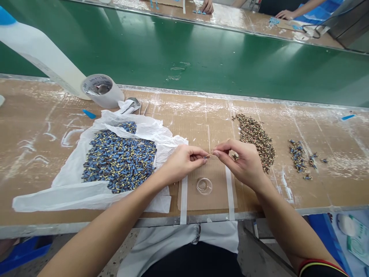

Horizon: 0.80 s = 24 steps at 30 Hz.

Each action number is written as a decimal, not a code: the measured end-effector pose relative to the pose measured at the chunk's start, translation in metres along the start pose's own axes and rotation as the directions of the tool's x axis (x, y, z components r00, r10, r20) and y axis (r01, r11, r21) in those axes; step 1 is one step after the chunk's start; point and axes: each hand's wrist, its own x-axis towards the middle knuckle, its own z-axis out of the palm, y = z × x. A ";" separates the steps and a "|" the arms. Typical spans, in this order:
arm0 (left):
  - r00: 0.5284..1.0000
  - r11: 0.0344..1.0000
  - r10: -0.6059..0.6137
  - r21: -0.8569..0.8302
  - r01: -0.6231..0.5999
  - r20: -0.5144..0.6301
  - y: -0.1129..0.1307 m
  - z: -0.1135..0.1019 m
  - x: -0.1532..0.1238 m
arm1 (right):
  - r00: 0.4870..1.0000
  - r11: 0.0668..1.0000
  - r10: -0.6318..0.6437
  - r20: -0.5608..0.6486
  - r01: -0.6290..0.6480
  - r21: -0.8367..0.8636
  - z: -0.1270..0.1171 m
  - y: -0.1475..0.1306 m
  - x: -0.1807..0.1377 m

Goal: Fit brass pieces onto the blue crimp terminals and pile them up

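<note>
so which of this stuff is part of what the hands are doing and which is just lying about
Likely in use: left hand, right hand, small part between them, blue pile, brown pile.
Lying about: tape roll, white bottle, blue scrap.

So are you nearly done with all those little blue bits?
Probably not. A small cluster of blue pieces lies apart on the right, perhaps finished. The left hand and right hand pinch one tiny blue piece between them. The big heap of blue-and-yellow pieces on the white plastic bag waits.
</note>
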 end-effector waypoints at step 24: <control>0.998 0.984 -0.051 -0.172 0.045 -0.029 0.005 -0.008 0.003 | 0.822 0.951 -0.100 0.561 -0.087 0.297 -0.023 -0.005 0.001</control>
